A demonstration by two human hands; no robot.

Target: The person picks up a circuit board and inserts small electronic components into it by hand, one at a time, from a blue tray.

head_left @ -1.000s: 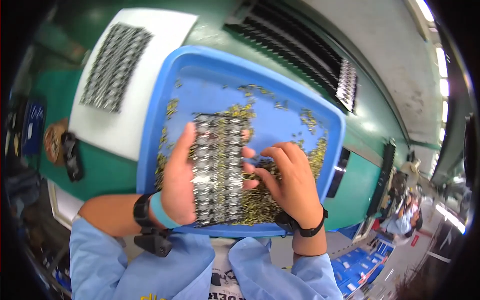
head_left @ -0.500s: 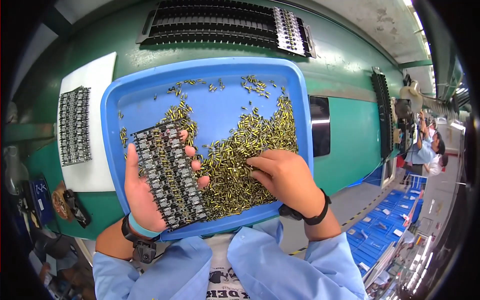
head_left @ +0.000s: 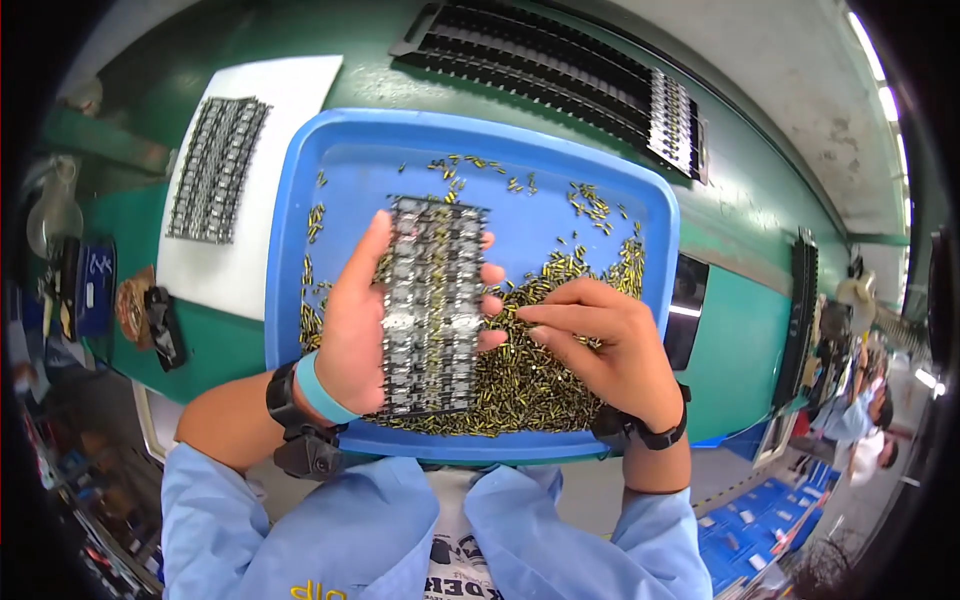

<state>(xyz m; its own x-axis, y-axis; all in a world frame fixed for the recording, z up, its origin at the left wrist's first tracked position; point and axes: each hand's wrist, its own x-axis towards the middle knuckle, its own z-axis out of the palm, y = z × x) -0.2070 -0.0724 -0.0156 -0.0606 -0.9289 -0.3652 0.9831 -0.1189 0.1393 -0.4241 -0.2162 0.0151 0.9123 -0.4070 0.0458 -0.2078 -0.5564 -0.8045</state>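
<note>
My left hand (head_left: 350,320) holds a circuit board panel (head_left: 432,310) upright over the tray, thumb along one long edge and fingertips round the other. Rows of metallic parts cover the panel, with a yellowish row down its middle. Just right of it, my right hand (head_left: 610,345) has thumb and forefinger pinched close together; anything between them is too small to make out. Below both hands lies a blue plastic tray (head_left: 420,128) with a heap of small yellow-and-black cylindrical capacitors (head_left: 530,385), thickest at the near right. Part of the heap is hidden behind the panel.
Left of the tray, a white board (head_left: 300,90) carries another circuit board panel (head_left: 218,168). A long black rack (head_left: 540,75) with a panel at its right end lies at the back. A dark flat object (head_left: 686,310) sits beside the tray's right wall. Other people are far right.
The view has turned, shifting the tray rightward. My left hand has brought the panel more upright and nearer my right hand, whose pinched fingers have lifted from the heap toward the panel.
</note>
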